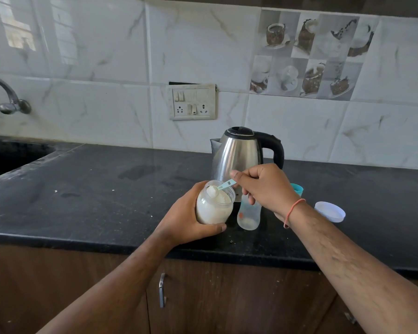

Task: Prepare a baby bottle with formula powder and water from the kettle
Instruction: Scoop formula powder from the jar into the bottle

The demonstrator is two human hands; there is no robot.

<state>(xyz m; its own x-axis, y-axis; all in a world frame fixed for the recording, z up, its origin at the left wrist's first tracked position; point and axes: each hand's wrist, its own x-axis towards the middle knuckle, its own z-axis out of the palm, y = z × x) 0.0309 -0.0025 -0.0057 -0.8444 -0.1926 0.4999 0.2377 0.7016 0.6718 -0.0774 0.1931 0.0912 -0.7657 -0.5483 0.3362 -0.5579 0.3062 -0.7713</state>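
My left hand (186,216) grips a clear jar of white formula powder (214,206), tilted and lifted just above the black counter (94,201). My right hand (267,186) pinches a light blue scoop (223,185) whose bowl, heaped with powder, sits at the jar's mouth. An open clear baby bottle (249,215) stands upright right of the jar, under my right hand, with a little powder at its bottom. The steel kettle (241,155) with a black handle stands behind both.
A white jar lid (329,211) lies on the counter at the right. A teal bottle cap (298,188) shows behind my right wrist. A sink (7,155) and tap (10,102) are at far left. A socket panel (192,102) is on the tiled wall.
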